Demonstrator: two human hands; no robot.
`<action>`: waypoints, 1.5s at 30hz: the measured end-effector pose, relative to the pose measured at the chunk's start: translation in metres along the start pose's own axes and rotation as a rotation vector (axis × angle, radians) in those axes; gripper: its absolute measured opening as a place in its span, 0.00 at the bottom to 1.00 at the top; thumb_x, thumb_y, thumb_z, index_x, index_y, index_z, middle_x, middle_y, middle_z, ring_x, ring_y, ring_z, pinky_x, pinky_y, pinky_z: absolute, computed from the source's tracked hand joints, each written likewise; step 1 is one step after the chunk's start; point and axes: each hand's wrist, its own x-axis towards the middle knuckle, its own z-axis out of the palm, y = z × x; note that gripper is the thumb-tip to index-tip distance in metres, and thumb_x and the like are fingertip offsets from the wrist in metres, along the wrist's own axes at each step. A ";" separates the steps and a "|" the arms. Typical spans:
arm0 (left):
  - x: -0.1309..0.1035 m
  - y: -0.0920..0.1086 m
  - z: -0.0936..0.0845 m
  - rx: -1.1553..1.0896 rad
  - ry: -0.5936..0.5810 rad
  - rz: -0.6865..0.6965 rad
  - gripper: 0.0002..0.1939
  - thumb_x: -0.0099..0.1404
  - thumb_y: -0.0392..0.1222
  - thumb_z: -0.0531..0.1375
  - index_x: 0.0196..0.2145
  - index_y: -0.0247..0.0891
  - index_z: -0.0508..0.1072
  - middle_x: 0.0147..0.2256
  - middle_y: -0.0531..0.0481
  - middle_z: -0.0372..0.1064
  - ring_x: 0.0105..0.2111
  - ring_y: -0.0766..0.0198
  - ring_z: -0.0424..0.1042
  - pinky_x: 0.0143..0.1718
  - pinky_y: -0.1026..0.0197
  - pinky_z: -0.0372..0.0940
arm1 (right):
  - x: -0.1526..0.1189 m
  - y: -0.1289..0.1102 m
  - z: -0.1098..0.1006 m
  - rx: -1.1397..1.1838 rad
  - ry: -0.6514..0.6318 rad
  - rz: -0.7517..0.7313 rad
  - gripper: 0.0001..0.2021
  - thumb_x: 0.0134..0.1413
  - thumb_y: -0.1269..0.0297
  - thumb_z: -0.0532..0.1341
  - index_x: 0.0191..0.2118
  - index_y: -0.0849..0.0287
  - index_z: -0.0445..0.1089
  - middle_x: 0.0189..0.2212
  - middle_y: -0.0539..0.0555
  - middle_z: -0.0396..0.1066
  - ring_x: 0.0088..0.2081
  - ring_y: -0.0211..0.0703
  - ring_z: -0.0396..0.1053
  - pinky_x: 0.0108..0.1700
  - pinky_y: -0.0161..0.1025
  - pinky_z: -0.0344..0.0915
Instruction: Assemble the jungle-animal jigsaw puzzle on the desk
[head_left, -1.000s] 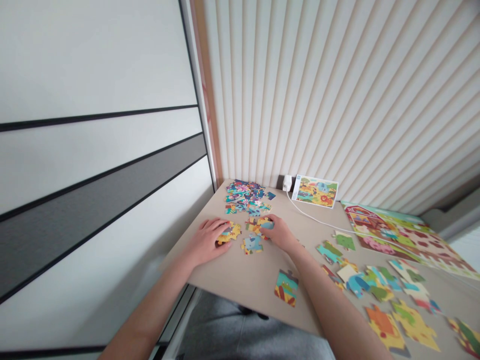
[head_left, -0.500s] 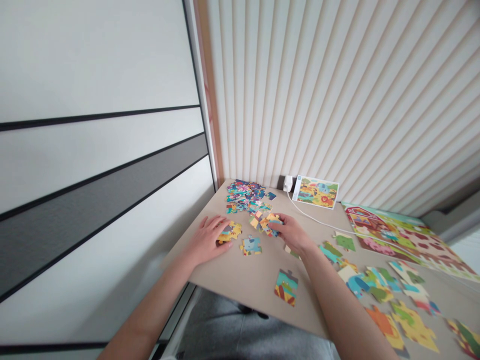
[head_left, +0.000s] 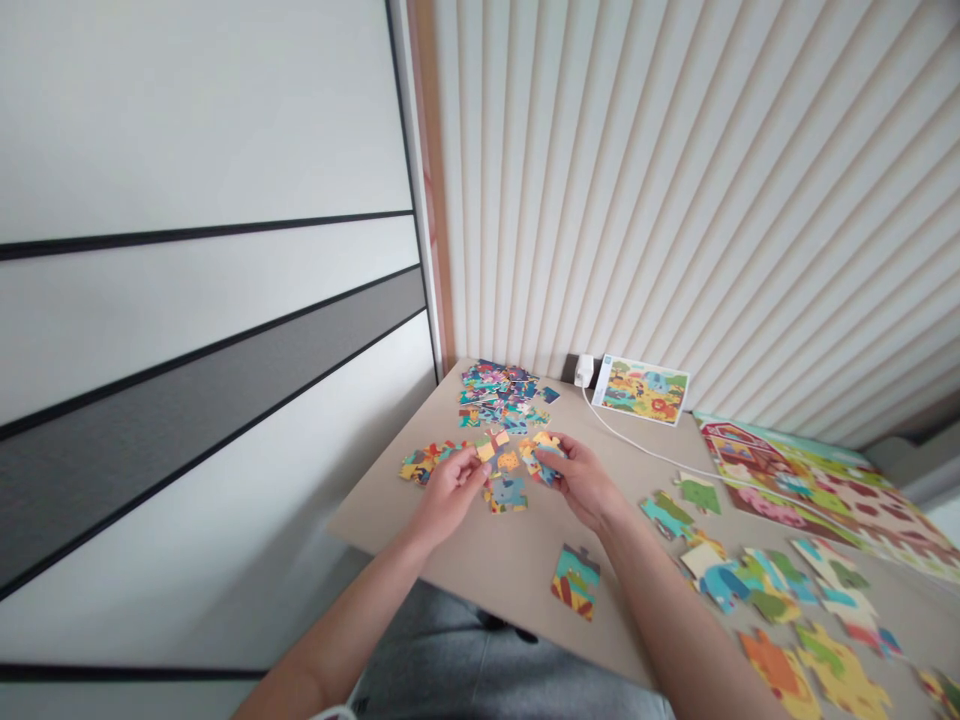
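"Both hands are up and busy over the tabletop (head_left: 390, 510)! What's in the left?"

"The left hand (head_left: 450, 490) has a pale yellow-and-red jigsaw piece (head_left: 492, 445) pinched between thumb and fingers, a narrow grip at the edge, likely so most of it stays uncovered."

"And the right?"

"The right hand (head_left: 586, 485) closes thumb and fingers on a blue-and-yellow jigsaw piece (head_left: 544, 458), gripped from its outer side. That leaves the inner edge facing the other hand, perhaps to compare outlines."

"What's between them?"

"A spotted yellow piece (head_left: 508, 461) (whether it lies flat or is held, I can't tell), and just below it an elephant piece (head_left: 508, 495) on the table, close enough to both hands to suit easy checking."

"Left of the left hand?"

"A cluster of animal pieces (head_left: 424, 462), partly hidden by the fingers. The crocodile piece (head_left: 576, 582) sits alone near the front edge, and a purple-and-teal pile (head_left: 499, 388) is grouped at the back, presumably to avoid mixing."

"And that picture card (head_left: 643, 390)?"

"At the back, beside the white charger (head_left: 583, 371), facing the person, apparently for easy viewing. Loose pieces (head_left: 724, 582) spread to the right, near the farmyard picture (head_left: 817, 490)."
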 end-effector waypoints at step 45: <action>-0.018 0.006 0.015 0.661 -0.212 0.342 0.16 0.73 0.41 0.61 0.56 0.48 0.77 0.60 0.45 0.69 0.62 0.49 0.67 0.65 0.41 0.62 | 0.005 -0.010 -0.051 -0.959 0.256 -0.247 0.19 0.58 0.62 0.60 0.53 0.60 0.76 0.27 0.51 0.78 0.27 0.43 0.73 0.34 0.39 0.65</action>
